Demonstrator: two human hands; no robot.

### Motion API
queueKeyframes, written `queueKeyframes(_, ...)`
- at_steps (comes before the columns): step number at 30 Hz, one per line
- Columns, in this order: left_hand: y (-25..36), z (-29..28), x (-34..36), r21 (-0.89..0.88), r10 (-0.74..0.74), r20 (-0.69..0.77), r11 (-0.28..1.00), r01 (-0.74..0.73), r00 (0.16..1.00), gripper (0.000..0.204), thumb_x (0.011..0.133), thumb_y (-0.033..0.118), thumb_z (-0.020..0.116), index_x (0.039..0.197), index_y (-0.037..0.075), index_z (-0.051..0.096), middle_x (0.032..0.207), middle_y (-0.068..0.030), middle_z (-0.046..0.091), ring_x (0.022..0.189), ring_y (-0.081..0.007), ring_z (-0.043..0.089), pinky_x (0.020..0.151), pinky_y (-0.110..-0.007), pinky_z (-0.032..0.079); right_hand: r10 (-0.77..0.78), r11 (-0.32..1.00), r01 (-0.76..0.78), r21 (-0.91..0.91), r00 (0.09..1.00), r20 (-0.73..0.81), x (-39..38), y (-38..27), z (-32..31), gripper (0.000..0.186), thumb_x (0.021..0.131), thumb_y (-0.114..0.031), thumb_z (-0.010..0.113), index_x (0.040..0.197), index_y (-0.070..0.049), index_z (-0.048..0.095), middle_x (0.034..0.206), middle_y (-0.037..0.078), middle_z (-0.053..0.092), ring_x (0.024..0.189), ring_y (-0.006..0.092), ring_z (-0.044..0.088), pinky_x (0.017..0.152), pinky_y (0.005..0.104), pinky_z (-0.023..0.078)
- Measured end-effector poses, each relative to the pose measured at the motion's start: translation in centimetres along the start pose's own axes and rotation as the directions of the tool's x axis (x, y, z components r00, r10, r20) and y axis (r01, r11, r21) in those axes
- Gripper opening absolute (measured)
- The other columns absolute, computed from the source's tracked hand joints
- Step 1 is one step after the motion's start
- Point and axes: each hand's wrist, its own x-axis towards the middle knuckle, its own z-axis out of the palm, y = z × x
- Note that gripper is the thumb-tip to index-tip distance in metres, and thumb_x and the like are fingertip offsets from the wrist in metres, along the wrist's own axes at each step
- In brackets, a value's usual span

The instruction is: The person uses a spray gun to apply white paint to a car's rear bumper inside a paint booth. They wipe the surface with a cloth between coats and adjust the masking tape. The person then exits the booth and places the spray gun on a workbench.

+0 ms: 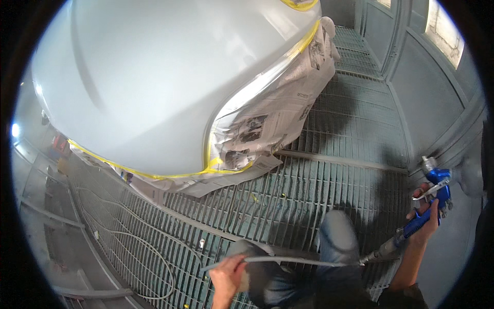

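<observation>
the car (pixel 144 92), a big smooth pale-grey body, fills the upper left and middle of the view. the right hand (pixel 431 219) is well apart from the car, to the right of its near end, wrapped around the handle of a blue spray gun (pixel 442 193). its fingers lie by the silver lever; whether they squeeze it, i cannot tell. the gun's silver head tips upward and slightly toward the car, and a blurry pale cup (pixel 471 175) sits on the side of the gun away from the car.

a grey hose (pixel 298 261) runs from a metal fitting (pixel 378 254) under the handle, passing over the wearer's jeans (pixel 337 239) on the near side of the car. the left hand (pixel 226 275), nearer than the car's front edge and apart from it, is closed around this hose, thumb and fingers curled on it.

yellow tape (pixel 123 170) follows the car's lower edge, and printed newspaper (pixel 278 121) hangs from the car's right side. the floor grating (pixel 334 175) spreads below and to the right of the car. loops of thin hose (pixel 172 278) lie on it, nearer than the car's left part. a grey wall (pixel 427 92) with a bright window (pixel 445 33) stands right of the car.
</observation>
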Motion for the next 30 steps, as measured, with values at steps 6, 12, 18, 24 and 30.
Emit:
queueKeyframes(6, -0.8, 0.8, 4.5, 0.124, -0.025, 0.057, 0.992, 0.018, 0.998, 0.022, 0.074, 0.012, 0.077, 0.095, 0.010, 0.074, 0.089, -0.0066, 0.072, 0.075, -0.0266, 0.070, 0.065, -0.034, 0.055, 0.042, 0.992, -0.042, 0.121, 0.999, 0.000, -4.1, 5.9, -2.3, 0.036, 0.099, -0.035, 0.050, 0.113, -0.002, 0.053, 0.106, 0.015, 0.060, 0.092, 0.0173, 0.062, 0.050, 0.0294, 0.058)
queueKeyframes(12, -1.5, 6.8, 6.9, 0.156, 0.173, 0.695, 0.911, -0.381, 0.698, 0.018, 0.083, 0.028, 0.068, 0.093, 0.014, 0.071, 0.087, -0.0068, 0.069, 0.085, -0.0294, 0.068, 0.069, -0.042, 0.054, 0.305, 0.859, -0.491, 0.145, 0.718, 0.626, -12.8, 10.2, -4.5, 0.040, 0.093, -0.043, 0.057, 0.097, -0.003, 0.058, 0.078, 0.014, 0.060, 0.072, 0.0246, 0.060, 0.069, 0.0337, 0.049)
queueKeyframes(18, 1.7, 9.0, 8.0, -0.036, 0.221, 0.894, 0.903, -0.429, 0.391, 0.038, 0.080, 0.034, 0.073, 0.111, 0.013, 0.070, 0.097, -0.0124, 0.070, 0.094, -0.0368, 0.065, 0.075, -0.045, 0.052, 0.366, 0.686, -0.675, 0.273, 0.644, 0.672, -14.5, 11.6, -8.2, 0.041, 0.093, -0.042, 0.058, 0.102, -0.002, 0.056, 0.085, 0.015, 0.059, 0.075, 0.0251, 0.060, 0.071, 0.0341, 0.050)
queueKeyframes(24, 12.7, 8.7, 12.8, -0.379, 0.248, 0.629, 0.925, 0.011, 0.737, 0.029, 0.091, 0.030, 0.069, 0.108, 0.007, 0.071, 0.096, -0.0124, 0.073, 0.085, -0.0233, 0.072, 0.073, -0.032, 0.054, 0.357, 0.627, -0.708, 0.326, 0.632, 0.687, -13.8, 12.2, -11.9, 0.043, 0.093, -0.041, 0.058, 0.106, -0.001, 0.054, 0.092, 0.016, 0.057, 0.078, 0.0256, 0.060, 0.074, 0.0345, 0.050)
queueKeyframes(30, 14.2, 12.7, 12.2, -0.350, 0.172, 0.513, 0.936, 0.023, 0.841, 0.026, 0.091, 0.027, 0.068, 0.104, 0.005, 0.073, 0.086, -0.0106, 0.074, 0.074, -0.0179, 0.070, 0.069, -0.030, 0.053, 0.342, 0.564, -0.736, 0.375, 0.622, 0.704, -12.9, 13.0, -13.9, 0.045, 0.094, -0.041, 0.059, 0.111, 0.001, 0.052, 0.099, 0.016, 0.056, 0.082, 0.0261, 0.061, 0.076, 0.0349, 0.051)
